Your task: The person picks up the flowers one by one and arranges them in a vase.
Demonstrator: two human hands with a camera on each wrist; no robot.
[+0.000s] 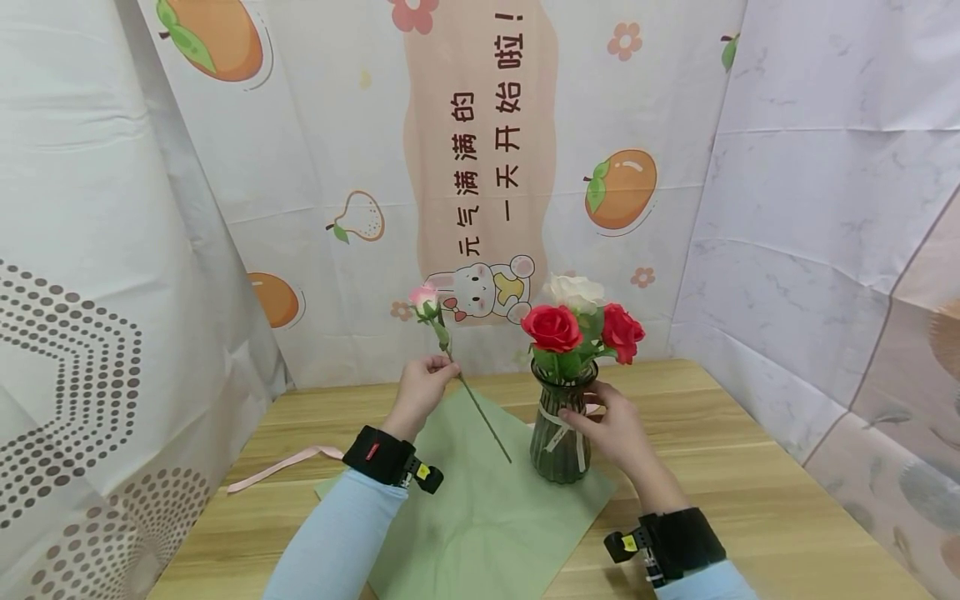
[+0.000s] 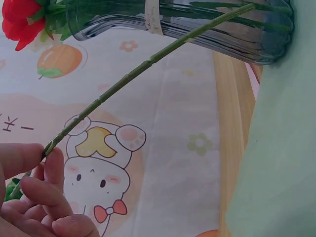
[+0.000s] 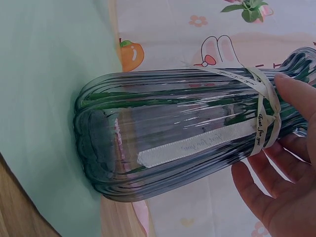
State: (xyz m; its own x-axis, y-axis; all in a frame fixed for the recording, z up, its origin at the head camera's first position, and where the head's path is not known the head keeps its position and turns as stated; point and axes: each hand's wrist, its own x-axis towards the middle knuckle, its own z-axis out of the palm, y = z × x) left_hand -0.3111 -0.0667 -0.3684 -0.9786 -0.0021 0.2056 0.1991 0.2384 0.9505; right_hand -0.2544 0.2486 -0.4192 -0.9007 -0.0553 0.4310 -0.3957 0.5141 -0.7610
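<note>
My left hand (image 1: 423, 387) pinches the green stem of a pink rose (image 1: 424, 300) between thumb and fingertips. The bloom points up and left; the bare stem (image 2: 133, 74) slants down to the right, its lower end hanging in front of the vase in the left wrist view. A ribbed glass vase (image 1: 558, 454) stands upright on a green sheet (image 1: 480, 508). My right hand (image 1: 618, 425) holds it just below the neck, thumb in front and fingers around the side. A white printed ribbon (image 3: 261, 113) is tied there. The vase contains red roses (image 1: 553, 328) and a white flower (image 1: 576, 292).
A pink ribbon (image 1: 288, 467) lies on the wooden table (image 1: 712, 450), left of the green sheet. Behind the table hangs a printed cloth (image 1: 315, 133), with more cloth at both sides.
</note>
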